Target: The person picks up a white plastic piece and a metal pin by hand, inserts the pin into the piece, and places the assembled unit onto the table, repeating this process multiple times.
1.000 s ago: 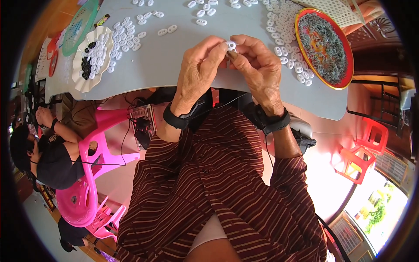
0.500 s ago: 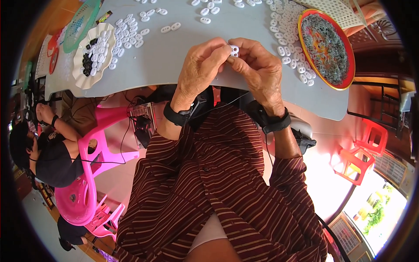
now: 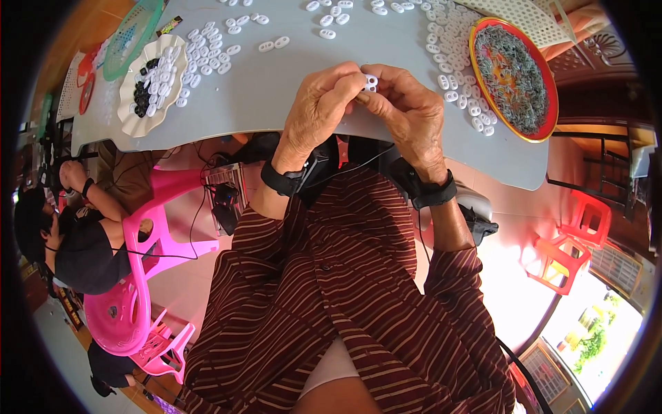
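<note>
White two-holed plastic-looking oval (image 3: 372, 86): above the flat grey tabletop (image 3: 241, 96)
Bare left hand (image 3: 321, 103): pinching one edge
Bare right hand (image 3: 412, 110): pinching another
Handling: probably light, stiff, slick — hold by the rim

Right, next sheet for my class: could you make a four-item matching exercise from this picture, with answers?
Things:
1. White piece
2. Wavy-edged cream dish
3. Round red tray
4. Shirt

Descriptions:
A. Maroon with pale stripes
B. Contains small grey parts
C. Between the left hand and right hand
D. Contains black pieces among white ones

Pairs: 1-C, 2-D, 3-B, 4-A
</note>
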`<state>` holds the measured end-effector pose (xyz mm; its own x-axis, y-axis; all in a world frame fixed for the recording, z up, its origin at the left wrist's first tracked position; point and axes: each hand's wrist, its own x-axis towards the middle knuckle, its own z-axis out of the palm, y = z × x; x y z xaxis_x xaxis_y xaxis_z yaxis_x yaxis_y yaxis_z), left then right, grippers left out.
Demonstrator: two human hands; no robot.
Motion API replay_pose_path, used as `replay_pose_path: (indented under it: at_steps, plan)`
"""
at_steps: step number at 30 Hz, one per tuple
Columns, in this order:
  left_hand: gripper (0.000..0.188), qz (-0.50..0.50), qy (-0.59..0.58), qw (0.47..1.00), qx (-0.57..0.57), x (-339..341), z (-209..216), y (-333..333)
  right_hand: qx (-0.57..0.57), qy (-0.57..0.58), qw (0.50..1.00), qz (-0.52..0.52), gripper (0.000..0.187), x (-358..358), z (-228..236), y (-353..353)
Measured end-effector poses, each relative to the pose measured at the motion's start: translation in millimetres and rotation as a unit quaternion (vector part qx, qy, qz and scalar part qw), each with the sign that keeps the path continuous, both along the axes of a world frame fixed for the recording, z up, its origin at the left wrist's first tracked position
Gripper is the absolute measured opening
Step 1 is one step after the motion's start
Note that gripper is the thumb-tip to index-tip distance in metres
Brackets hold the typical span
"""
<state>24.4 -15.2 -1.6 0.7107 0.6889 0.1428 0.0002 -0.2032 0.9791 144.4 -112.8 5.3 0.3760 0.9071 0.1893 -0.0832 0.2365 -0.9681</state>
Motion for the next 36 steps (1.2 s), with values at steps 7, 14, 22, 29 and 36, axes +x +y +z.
replay_pose_path:
  at_steps: [7,14,22,29,36]
  plan:
    - [0.026,-0.010,-0.031,0.988,0.150,1.4,-3.4,0.4,-0.032,-0.138,0.988,-0.068,0.022,-3.1,1.6,-3.3]
    - [0.022,-0.022,-0.016,0.983,0.181,0.8,0.9,-1.4,-0.027,-0.165,0.982,-0.093,0.018,-4.3,-2.5,-3.0]
    - [0.023,-0.050,-0.028,0.983,0.175,0.0,0.5,0.4,-0.005,-0.188,0.976,-0.105,0.014,-6.3,-2.7,-3.5]
    - [0.025,-0.050,-0.070,0.989,0.121,3.0,-3.2,-0.2,-0.012,-0.189,0.977,-0.101,0.013,-5.6,0.7,-4.3]
    - [0.033,-0.001,-0.052,0.998,0.044,3.3,6.8,-6.3,-0.007,-0.040,0.999,-0.036,0.017,-2.6,-0.3,1.5]
